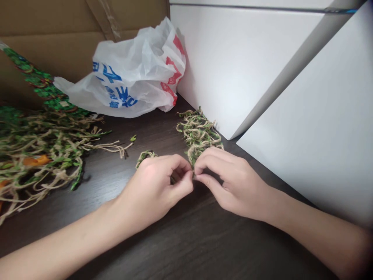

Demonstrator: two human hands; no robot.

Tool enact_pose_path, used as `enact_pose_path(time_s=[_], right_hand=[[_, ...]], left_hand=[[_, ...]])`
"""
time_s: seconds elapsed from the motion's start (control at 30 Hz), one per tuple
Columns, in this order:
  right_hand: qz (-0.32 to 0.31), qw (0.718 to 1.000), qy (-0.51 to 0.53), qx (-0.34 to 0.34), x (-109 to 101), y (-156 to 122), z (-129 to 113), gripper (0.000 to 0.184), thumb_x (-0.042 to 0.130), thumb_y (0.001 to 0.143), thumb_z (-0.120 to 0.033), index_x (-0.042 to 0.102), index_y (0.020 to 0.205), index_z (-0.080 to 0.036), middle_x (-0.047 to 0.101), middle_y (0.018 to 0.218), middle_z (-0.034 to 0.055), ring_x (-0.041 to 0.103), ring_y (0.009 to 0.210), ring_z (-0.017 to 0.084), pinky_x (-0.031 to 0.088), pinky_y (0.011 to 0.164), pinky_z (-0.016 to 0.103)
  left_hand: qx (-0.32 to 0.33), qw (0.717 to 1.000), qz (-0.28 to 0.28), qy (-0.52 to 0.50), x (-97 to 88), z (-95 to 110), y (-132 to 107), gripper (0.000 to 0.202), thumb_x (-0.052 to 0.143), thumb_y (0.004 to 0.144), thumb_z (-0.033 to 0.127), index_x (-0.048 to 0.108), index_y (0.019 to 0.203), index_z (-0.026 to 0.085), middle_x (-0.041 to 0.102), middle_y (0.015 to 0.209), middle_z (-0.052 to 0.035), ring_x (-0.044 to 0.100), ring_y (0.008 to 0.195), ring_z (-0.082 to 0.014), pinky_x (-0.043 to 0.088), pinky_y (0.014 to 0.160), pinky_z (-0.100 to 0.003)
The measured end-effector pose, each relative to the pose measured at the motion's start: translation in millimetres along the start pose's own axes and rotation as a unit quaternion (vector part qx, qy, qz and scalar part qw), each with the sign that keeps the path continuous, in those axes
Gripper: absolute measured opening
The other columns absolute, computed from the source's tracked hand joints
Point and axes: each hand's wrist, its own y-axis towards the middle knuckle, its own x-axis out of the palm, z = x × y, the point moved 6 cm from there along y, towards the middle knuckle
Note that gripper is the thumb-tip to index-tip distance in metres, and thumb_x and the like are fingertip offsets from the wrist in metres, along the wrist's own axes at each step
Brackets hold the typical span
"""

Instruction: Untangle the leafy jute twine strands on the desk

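Note:
Both hands meet low over the dark wooden surface, fingertips almost touching. My left hand (160,184) is closed in a pinch on a piece of twine with small green leaves. My right hand (233,179) pinches the same leafy twine (190,157) right beside it; the exact spot between the fingertips is hidden. Just beyond the right hand lies a bundle of leafy jute twine (199,130), which runs down to the fingers. A loop of leafy twine (145,155) shows behind the left hand, mostly covered by it.
At the left lies a big tangled heap of leafy twine (43,144) with some orange pieces. A white plastic bag (134,74) with blue and red print sits behind, against a cardboard box (55,19). White cabinet panels (233,58) stand at the right. One loose leaf (133,138) lies nearby.

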Motion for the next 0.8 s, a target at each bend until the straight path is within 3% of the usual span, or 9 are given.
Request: enact_pose_path(time_s=[0.23, 0.3, 0.43, 0.57, 0.7, 0.8], right_hand=[[0.074, 0.983, 0.154, 0.061, 4, 1, 10, 0.018, 0.061, 0.097, -0.006, 0.058, 0.093, -0.023, 0.064, 0.091, 0.0017, 0.063, 0.086, 0.018, 0.053, 0.078, 0.034], [0.084, 0.985, 0.134, 0.065, 4, 1, 9, 0.017, 0.063, 0.095, -0.007, 0.059, 0.095, -0.023, 0.064, 0.093, 0.0021, 0.063, 0.087, 0.018, 0.052, 0.079, 0.034], [0.080, 0.995, 0.052, 0.038, -1, 3, 2, 0.016, 0.071, 0.091, -0.010, 0.063, 0.097, -0.022, 0.067, 0.094, 0.0028, 0.063, 0.087, 0.018, 0.052, 0.079, 0.034], [0.056, 0.998, 0.011, 0.024, -4, 3, 1, 0.016, 0.064, 0.095, -0.005, 0.062, 0.094, -0.021, 0.066, 0.088, 0.0013, 0.062, 0.084, 0.016, 0.050, 0.078, 0.031], [0.022, 0.998, 0.022, 0.054, -2, 2, 4, 0.018, 0.059, 0.095, -0.002, 0.059, 0.092, -0.020, 0.063, 0.089, 0.0012, 0.060, 0.084, 0.015, 0.048, 0.077, 0.029], [-0.005, 0.991, 0.069, 0.115, 3, 2, 11, 0.016, 0.060, 0.094, -0.004, 0.059, 0.089, -0.020, 0.062, 0.087, 0.0003, 0.058, 0.082, 0.015, 0.046, 0.074, 0.030]], left_hand=[[-0.136, 0.963, -0.021, -0.232, 5.6, -18, 1, 0.012, 0.063, 0.089, 0.019, 0.069, 0.079, 0.018, 0.072, 0.067, 0.0030, 0.061, 0.059, -0.0107, 0.048, 0.056, -0.020], [-0.129, 0.969, -0.003, -0.213, 2.5, -19, 1, 0.011, 0.064, 0.089, 0.019, 0.070, 0.080, 0.019, 0.073, 0.069, 0.0032, 0.063, 0.061, -0.0110, 0.049, 0.058, -0.020], [-0.048, 0.996, 0.040, -0.067, -6.8, -10, 0, 0.008, 0.068, 0.089, 0.019, 0.072, 0.081, 0.019, 0.074, 0.069, 0.0056, 0.062, 0.059, -0.0087, 0.048, 0.062, -0.020], [0.014, 0.998, 0.055, -0.006, -6.9, 0, -2, 0.007, 0.069, 0.089, 0.017, 0.072, 0.083, 0.019, 0.074, 0.070, 0.0070, 0.061, 0.057, -0.0065, 0.046, 0.060, -0.018], [0.031, 0.998, 0.056, 0.006, -4.8, 2, -2, 0.007, 0.069, 0.090, 0.016, 0.072, 0.084, 0.018, 0.075, 0.072, 0.0071, 0.063, 0.059, -0.0057, 0.046, 0.060, -0.016], [0.026, 0.998, 0.048, 0.004, -4.9, 0, -1, 0.008, 0.068, 0.090, 0.016, 0.072, 0.084, 0.018, 0.076, 0.073, 0.0069, 0.064, 0.061, -0.0057, 0.048, 0.063, -0.015]])
